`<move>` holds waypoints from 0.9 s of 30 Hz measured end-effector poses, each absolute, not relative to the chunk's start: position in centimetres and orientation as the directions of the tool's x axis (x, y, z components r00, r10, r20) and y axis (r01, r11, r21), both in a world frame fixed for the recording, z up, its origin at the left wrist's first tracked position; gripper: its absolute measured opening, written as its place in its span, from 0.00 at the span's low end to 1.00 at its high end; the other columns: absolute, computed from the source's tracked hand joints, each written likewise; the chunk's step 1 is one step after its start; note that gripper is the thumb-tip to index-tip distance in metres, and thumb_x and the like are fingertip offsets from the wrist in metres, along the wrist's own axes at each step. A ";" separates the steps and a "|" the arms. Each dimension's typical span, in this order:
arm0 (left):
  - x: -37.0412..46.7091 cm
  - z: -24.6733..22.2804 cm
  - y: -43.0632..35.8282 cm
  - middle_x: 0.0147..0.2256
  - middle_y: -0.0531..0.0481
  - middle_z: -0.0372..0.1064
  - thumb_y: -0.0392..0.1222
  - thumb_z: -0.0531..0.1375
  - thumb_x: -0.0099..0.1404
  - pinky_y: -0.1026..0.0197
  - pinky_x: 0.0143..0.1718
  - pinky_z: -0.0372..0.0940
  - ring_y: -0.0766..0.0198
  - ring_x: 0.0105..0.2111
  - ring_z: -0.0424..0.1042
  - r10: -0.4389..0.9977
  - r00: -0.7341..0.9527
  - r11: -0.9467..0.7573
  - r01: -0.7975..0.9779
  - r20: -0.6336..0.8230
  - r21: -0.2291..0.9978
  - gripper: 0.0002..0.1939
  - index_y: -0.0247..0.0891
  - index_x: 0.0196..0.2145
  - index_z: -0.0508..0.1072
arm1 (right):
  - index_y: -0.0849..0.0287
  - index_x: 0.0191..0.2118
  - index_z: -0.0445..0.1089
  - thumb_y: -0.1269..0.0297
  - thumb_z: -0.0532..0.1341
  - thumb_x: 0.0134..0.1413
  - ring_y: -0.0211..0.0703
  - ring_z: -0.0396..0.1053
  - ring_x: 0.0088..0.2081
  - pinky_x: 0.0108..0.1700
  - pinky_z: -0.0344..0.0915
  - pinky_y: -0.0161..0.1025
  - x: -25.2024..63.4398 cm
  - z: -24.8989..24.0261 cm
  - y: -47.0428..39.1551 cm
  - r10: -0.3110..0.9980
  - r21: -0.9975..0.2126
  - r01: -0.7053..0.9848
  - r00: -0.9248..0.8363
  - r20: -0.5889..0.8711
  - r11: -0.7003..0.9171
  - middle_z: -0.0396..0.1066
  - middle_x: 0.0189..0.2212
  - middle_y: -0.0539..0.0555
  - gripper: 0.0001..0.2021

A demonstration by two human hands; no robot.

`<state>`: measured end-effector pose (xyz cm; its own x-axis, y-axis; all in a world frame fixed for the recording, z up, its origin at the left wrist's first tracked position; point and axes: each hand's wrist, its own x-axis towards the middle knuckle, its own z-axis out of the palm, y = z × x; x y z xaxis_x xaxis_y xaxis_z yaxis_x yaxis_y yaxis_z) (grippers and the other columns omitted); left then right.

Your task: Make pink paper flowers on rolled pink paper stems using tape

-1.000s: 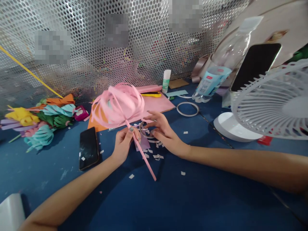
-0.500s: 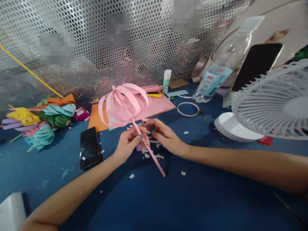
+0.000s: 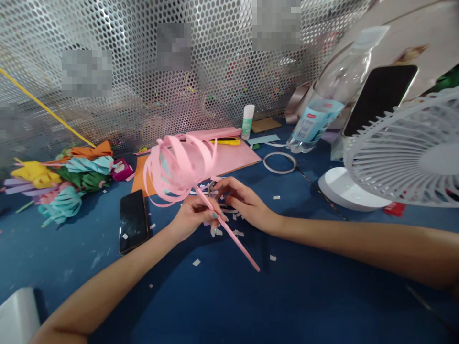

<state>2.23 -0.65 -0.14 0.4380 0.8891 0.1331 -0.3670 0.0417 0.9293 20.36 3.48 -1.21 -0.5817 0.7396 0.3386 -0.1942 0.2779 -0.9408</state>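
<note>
A pink paper flower (image 3: 182, 165) has looped strips at its head and a thin pink stem (image 3: 241, 244) slanting down to the right. My left hand (image 3: 193, 215) is closed round the stem just below the loops. Close beside it, my right hand (image 3: 247, 203) has its fingers curled near the top of the stem. A small greyish curved edge shows at its fingertips, too hidden to name. Under both hands lie white paper scraps (image 3: 238, 233). Behind the flower are a pink sheet (image 3: 233, 157) and an orange sheet (image 3: 139, 177).
To the left lie several colourful paper flowers (image 3: 64, 205) and a phone (image 3: 133, 222). A yellow cutter (image 3: 227, 141), glue stick (image 3: 247, 122) and white ring (image 3: 279, 163) are farther back. A bottle (image 3: 319, 119) and white fan (image 3: 405, 153) stand at right, before a perforated metal panel (image 3: 136, 105).
The flower has turned in my left hand: its loops tip lower and to the left, and the stem's end has swung right and slightly down. My right hand has barely moved.
</note>
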 end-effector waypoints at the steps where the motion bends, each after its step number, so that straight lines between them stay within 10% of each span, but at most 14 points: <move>1: 2.2 -0.1 -0.7 0.25 0.48 0.73 0.44 0.70 0.57 0.68 0.17 0.66 0.69 0.16 0.69 0.886 0.443 0.043 -0.370 0.136 0.928 0.11 0.32 0.28 0.77 | 0.57 0.46 0.63 0.71 0.53 0.58 0.39 0.66 0.43 0.45 0.66 0.39 20.4 -1.2 3.5 0.742 -0.942 -0.188 -0.581 0.336 0.279 0.63 0.42 0.53 0.11; 27: 2.3 -0.3 -0.6 0.22 0.55 0.64 0.45 0.72 0.54 0.70 0.16 0.62 0.73 0.17 0.65 0.889 0.400 -0.045 -0.408 0.223 0.912 0.15 0.33 0.23 0.72 | 0.57 0.44 0.64 0.75 0.51 0.56 0.38 0.66 0.42 0.45 0.65 0.38 20.4 -1.2 3.6 0.719 -0.918 -0.178 -0.575 0.389 0.354 0.63 0.40 0.53 0.12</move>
<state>2.35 -0.65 -0.30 0.4000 0.8890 0.2231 -0.4079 -0.0454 0.9119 20.44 3.56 -1.23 -0.5753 0.7194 0.3891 -0.1778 0.3544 -0.9180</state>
